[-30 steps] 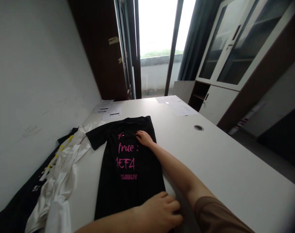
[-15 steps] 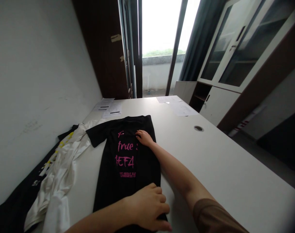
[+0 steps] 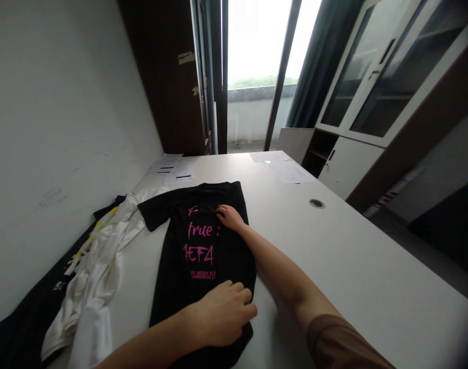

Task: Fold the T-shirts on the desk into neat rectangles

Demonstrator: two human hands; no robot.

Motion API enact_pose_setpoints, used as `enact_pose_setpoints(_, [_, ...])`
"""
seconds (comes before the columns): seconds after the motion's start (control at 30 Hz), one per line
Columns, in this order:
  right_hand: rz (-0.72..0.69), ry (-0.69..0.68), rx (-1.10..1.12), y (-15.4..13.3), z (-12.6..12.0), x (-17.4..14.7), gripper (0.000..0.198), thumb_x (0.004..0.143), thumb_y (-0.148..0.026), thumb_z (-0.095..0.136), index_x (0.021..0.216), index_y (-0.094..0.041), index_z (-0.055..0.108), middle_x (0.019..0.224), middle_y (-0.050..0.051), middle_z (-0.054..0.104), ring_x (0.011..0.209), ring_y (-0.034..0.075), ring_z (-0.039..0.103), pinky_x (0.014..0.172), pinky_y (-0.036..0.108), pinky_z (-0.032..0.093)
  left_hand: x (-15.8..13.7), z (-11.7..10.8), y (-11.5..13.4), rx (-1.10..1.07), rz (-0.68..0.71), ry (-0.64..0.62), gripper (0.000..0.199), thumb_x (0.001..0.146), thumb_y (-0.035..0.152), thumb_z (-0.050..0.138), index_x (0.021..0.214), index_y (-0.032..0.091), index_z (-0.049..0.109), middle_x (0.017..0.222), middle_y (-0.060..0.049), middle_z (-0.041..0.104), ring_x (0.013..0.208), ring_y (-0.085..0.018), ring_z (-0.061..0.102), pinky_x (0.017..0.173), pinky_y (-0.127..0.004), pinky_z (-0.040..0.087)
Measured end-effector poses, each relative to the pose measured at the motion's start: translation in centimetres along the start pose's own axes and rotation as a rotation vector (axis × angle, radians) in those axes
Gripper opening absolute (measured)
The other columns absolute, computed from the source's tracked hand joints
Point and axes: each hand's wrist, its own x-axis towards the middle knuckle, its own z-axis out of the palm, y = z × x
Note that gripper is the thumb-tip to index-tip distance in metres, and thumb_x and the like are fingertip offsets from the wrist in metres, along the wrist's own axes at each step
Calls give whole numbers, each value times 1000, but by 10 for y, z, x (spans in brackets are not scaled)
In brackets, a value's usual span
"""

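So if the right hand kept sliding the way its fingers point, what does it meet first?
The right hand lies flat on the black T-shirt, its fingers aimed left across the chest. It would stay on shirt cloth, crossing the pink lettering first, then probably the sleeve toward the white garment.

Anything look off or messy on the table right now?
Only the white garment: it lies crumpled in a heap along the wall, left of the black T-shirt, which lies flat under both hands. Nothing spilled or damaged.

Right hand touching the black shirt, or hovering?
Touching. The head view shows the right hand lying palm down on the black shirt beside the pink print, with no gap visible under the fingers.
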Motion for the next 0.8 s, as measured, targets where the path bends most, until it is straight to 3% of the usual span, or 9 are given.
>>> enact_pose_setpoints(0.17, [5,-6,-1,-1,-2,0,26,102,-25,68,125,-22,79,142,11,69,137,29,62,121,44,45,-3,-1,3,-134,-89,-68,38,99,56,64,100,19,70,97,-5,75,88,-25,74,72,-38,50])
enact_pose_setpoints(0.33, [15,-14,-2,-3,-3,0,27,101,-25,68,127,-23,79,144,10,68,138,28,61,122,44,44,2,5,4,-76,-21,-36,14,96,32,68,99,18,68,95,-4,78,85,-24,77,72,-38,49])
enact_pose_setpoints(0.63, [6,-9,-9,-4,-4,-1,27,103,-25,67,126,-21,79,144,12,68,137,29,61,122,44,44,5,17,21,-113,329,46,7,96,28,72,99,24,68,92,3,73,82,-17,67,70,-36,42])
enact_pose_setpoints(0.8, [15,-4,0,-3,-2,-1,26,102,-25,68,126,-23,79,144,11,68,137,29,62,121,45,44,4,19,21,-119,304,95,7,95,31,70,99,25,70,92,1,69,88,-19,62,71,-37,41])
